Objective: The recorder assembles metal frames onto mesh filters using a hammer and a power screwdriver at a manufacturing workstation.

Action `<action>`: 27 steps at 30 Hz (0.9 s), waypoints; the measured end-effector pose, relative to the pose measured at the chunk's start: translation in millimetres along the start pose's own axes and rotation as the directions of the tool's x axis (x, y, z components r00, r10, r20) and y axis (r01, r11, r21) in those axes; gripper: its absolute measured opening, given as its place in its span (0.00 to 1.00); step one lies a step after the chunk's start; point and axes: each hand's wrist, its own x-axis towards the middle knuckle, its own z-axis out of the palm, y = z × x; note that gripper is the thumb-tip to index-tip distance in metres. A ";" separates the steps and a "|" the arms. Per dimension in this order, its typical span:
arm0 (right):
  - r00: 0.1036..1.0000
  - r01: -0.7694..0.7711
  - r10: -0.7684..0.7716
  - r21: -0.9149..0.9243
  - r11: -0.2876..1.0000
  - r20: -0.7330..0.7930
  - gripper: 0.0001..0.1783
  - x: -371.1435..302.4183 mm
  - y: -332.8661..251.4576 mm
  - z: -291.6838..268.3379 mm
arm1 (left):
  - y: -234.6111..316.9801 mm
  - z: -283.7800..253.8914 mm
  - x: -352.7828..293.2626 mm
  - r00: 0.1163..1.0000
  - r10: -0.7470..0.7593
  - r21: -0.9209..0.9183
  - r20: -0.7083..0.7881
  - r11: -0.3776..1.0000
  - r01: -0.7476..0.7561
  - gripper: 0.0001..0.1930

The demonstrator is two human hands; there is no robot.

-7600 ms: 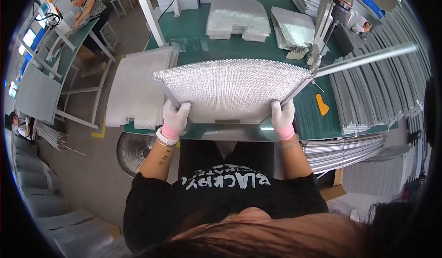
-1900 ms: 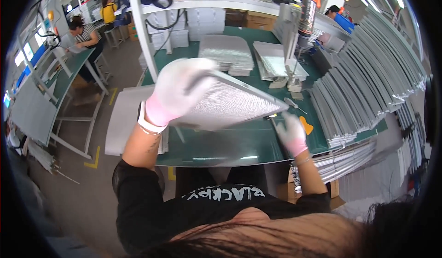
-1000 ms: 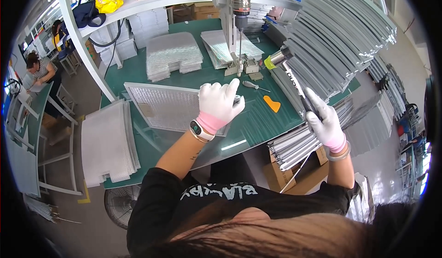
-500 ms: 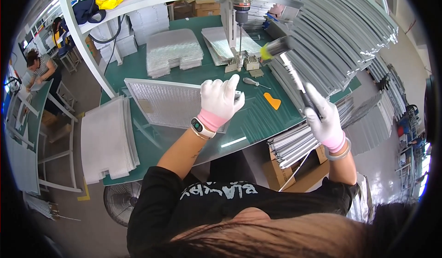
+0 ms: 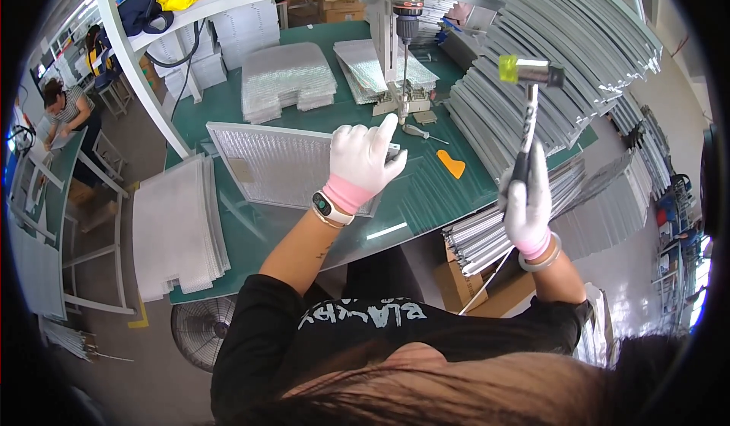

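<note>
A mallet [image 5: 530, 110] with a black and yellow-green head is raised over the right side of the bench. Its dark grip is wrapped by my right hand [image 5: 528, 209], in a white glove with a pink cuff. In the same kind of glove, my left hand [image 5: 356, 158] is closed on the right end of a thin framed panel [image 5: 285, 166] with a silvery, textured face. This panel stands tilted on the green bench top. The left fingers are curled, one pointing up, and the hand hides part of the frame.
Behind stands a drill press [image 5: 405, 38]. A screwdriver [image 5: 420, 132] and an orange scraper [image 5: 451, 164] lie nearby. Silvery sheets [image 5: 287, 80] and white sheets [image 5: 179, 228] are stacked leftward. Long metal strips [image 5: 547, 53] fill the right. A person [image 5: 68, 110] sits far left.
My right hand has swung the mallet up and to the right, its head now farther from the panel. My left hand and the panel have hardly moved.
</note>
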 end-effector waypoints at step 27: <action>0.859 -0.062 0.238 -0.369 0.927 0.454 0.33 -4.7 -9.0 16.2 | 0.3 2.2 -3.5 0.997 -0.055 -0.009 0.061 0.998 0.055 0.32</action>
